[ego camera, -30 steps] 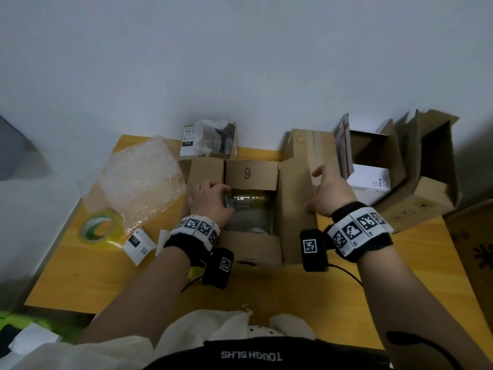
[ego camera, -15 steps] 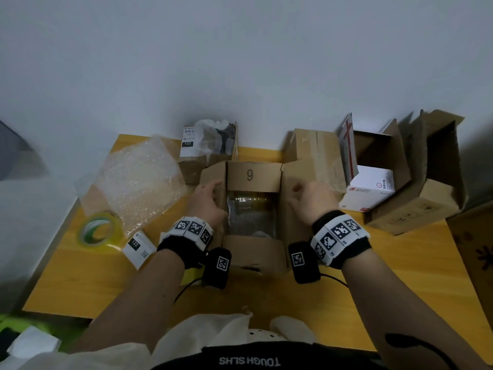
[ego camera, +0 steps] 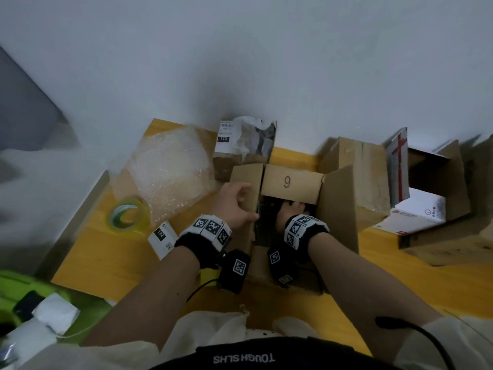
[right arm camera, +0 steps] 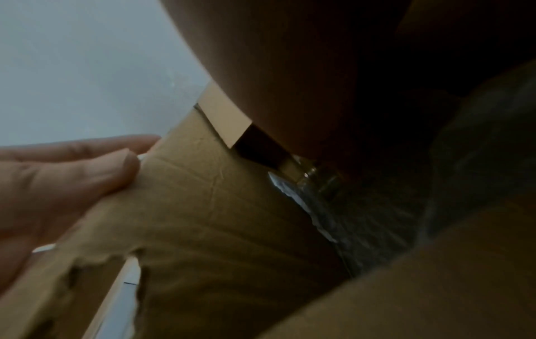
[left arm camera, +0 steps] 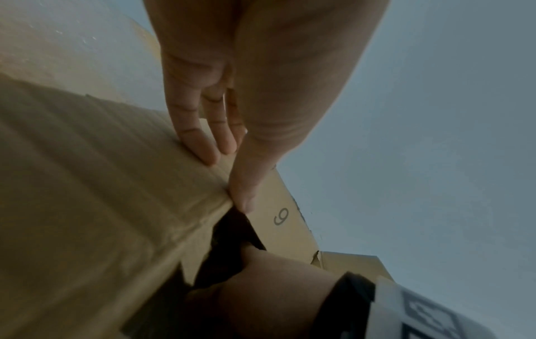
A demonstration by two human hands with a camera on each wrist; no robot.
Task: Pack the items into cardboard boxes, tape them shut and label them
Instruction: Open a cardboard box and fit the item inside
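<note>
Left hand (ego camera: pixel 234 202) pinches one flap (ego camera: pixel 246 188) of the box (ego camera: pixel 338 206). Right hand (ego camera: pixel 290 212) reaches inside; its grip cannot be told. One tape roll (ego camera: pixel 128 213).

yellow table (ego camera: pixel 106 263) against a pale wall (ego camera: pixel 240 62)

Yellow wooden desk (ego camera: pixel 400 284) pushed against a plain pale grey wall (ego camera: pixel 240 62), dim light, green clutter (ego camera: pixel 16 287) beside the desk's near-left corner
</note>
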